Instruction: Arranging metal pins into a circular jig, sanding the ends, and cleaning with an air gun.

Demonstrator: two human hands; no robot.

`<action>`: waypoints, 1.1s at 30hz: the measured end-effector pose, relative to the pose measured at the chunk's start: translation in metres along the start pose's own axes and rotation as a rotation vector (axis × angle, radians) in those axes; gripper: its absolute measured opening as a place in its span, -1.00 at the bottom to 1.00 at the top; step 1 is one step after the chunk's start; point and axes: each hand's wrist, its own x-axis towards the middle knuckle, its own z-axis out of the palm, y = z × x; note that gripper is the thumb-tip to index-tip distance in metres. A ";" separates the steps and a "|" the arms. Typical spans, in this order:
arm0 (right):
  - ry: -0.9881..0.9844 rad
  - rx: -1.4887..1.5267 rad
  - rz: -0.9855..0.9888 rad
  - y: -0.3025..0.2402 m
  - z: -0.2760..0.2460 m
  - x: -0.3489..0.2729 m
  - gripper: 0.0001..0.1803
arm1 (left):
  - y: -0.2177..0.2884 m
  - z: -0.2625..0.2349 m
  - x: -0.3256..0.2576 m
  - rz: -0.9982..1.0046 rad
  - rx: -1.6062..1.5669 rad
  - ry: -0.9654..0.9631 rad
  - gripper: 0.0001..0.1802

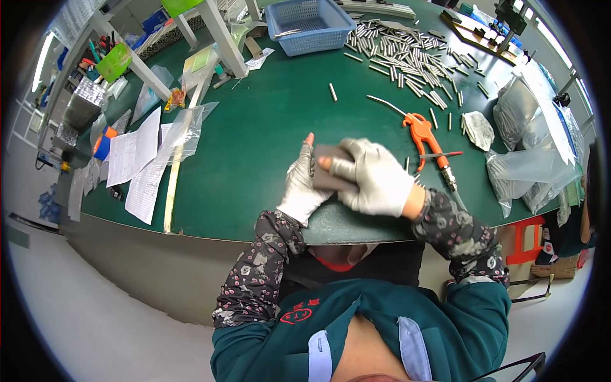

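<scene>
Both hands wear whitish gloves with some bare fingertips and meet above the near part of the green table [254, 159]. A flat grey-brown block [327, 170], which looks like a sanding block, is gripped in my right hand [378, 178], its fingers bent over the top. My left hand [300, 184] is against the block's left side, one bare fingertip pointing up. Its other fingers are hidden behind the block, and anything between hand and block is out of sight. To the right lies an orange air blow gun [421, 130] with a thin bent nozzle.
Many short metal pins [407, 60] lie heaped at the far right; one metal pin [333, 92] lies apart. A blue plastic basket [309, 28] stands at the back. Filled plastic bags [531, 149] sit at right, printed sheets [143, 159] at left. A red stool [526, 242] is below.
</scene>
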 end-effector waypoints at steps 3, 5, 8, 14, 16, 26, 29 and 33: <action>0.164 -0.298 0.324 0.021 -0.010 0.017 -0.51 | -0.007 -0.011 0.002 -0.067 -0.040 -0.051 0.02; 0.086 -0.131 0.152 0.002 -0.017 0.012 -0.52 | -0.015 -0.016 0.006 -0.133 0.034 -0.071 0.02; 0.084 -0.070 0.044 0.009 0.005 0.006 -0.57 | -0.001 0.004 0.004 0.089 -0.005 0.056 0.06; 0.067 -0.105 0.044 0.002 0.000 0.006 -0.57 | -0.005 -0.001 0.004 0.168 0.141 0.066 -0.08; 0.144 -0.256 0.131 0.012 0.006 0.009 -0.56 | -0.007 0.001 0.003 0.206 0.135 0.111 -0.06; 0.072 -0.193 0.379 0.007 -0.007 0.018 -0.53 | -0.055 -0.026 0.011 0.067 -1.176 -0.424 0.03; 0.017 0.016 0.068 -0.005 0.005 -0.004 -0.52 | -0.013 -0.001 0.004 0.216 0.172 0.079 -0.01; 0.235 -0.291 0.403 0.016 -0.008 0.002 -0.63 | -0.006 -0.006 0.002 0.027 0.151 0.015 -0.04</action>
